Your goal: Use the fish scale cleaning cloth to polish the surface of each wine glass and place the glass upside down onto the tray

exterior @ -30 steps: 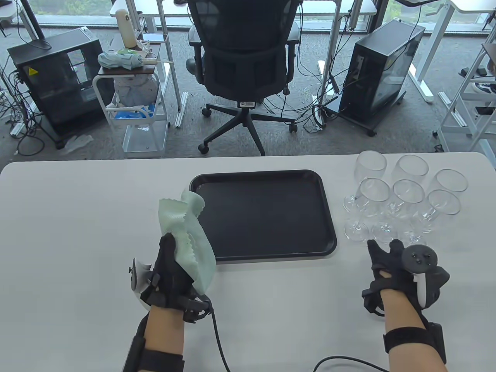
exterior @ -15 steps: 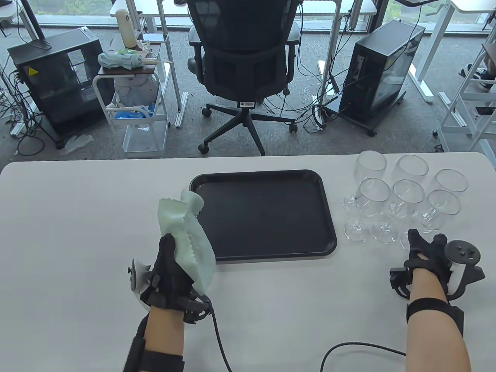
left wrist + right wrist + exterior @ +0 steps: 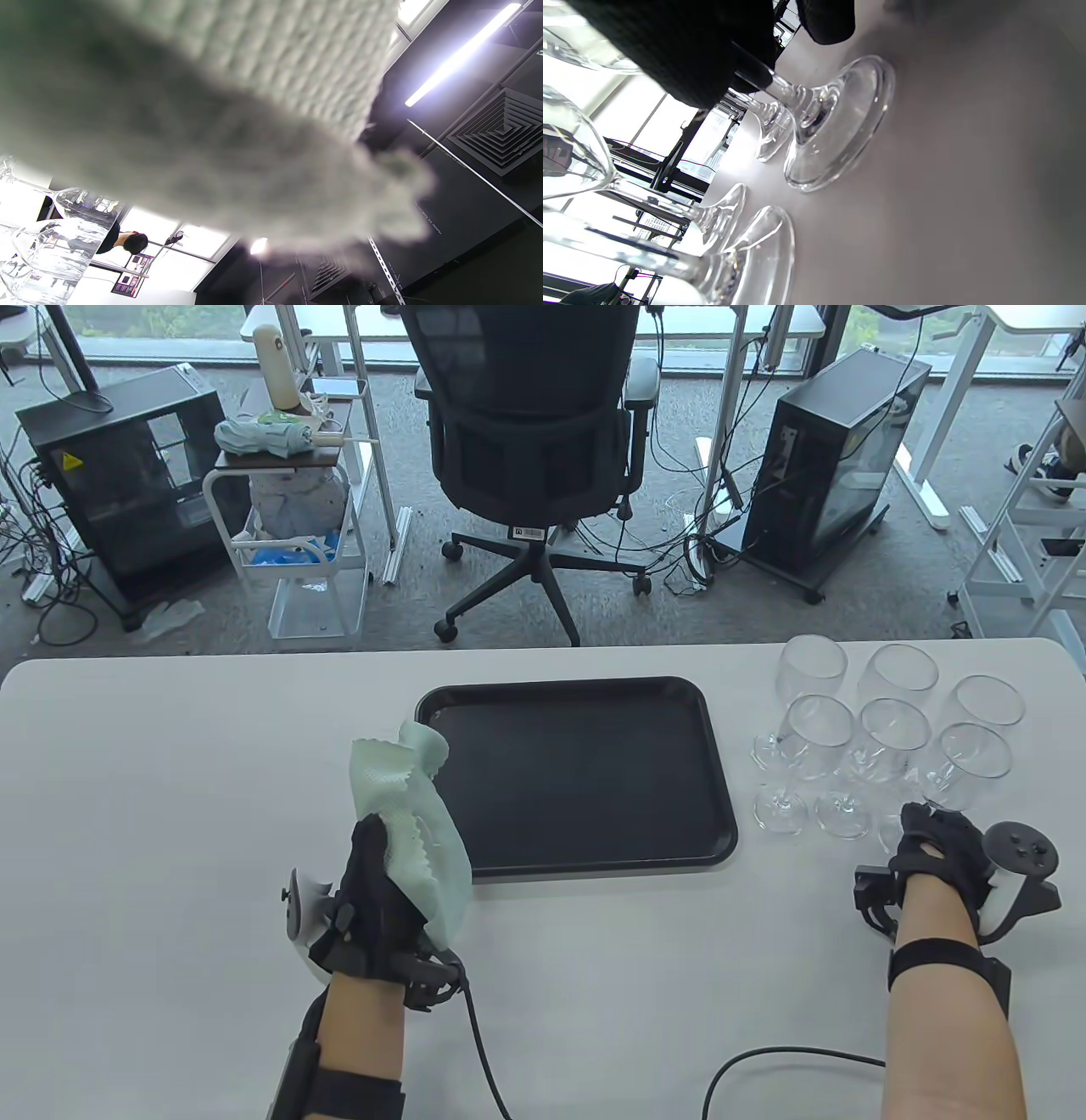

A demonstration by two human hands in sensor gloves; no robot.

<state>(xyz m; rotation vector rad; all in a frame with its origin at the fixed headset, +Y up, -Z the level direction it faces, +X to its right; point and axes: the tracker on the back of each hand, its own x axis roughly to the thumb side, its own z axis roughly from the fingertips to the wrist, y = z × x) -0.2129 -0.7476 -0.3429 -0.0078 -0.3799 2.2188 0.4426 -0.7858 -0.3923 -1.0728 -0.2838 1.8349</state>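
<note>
**Right hand on stem of nearest glass; cloth in left hand; tray bare**

Surface: a white table (image 3: 170, 780) with rounded corners. A black tray (image 3: 717, 780) lies at its centre, nothing on it. Six wine glasses (image 3: 895, 725) stand upright in two rows at the table's far right, close together, well apart from the tray.

Left hand (image 3: 373, 899): raised just left of the tray's near corner, fingers curled round a pale green cleaning cloth (image 3: 416, 823), which stands up above the hand and drapes down its right side. In the left wrist view the cloth (image 3: 191, 118) fills most of the picture, blurred.

Right hand (image 3: 937, 848): at the near-right glass (image 3: 971, 759). The right wrist view shows gloved fingers (image 3: 687, 46) pinching its stem, with the foot (image 3: 840, 127) at the table; whether it sits flat cannot be told.

Room: grey carpet beyond the table, a black office chair (image 3: 530, 432) directly behind, two black computer towers (image 3: 836, 466), a small white cart (image 3: 288, 543) with clutter, loose cables, white desk frames.
</note>
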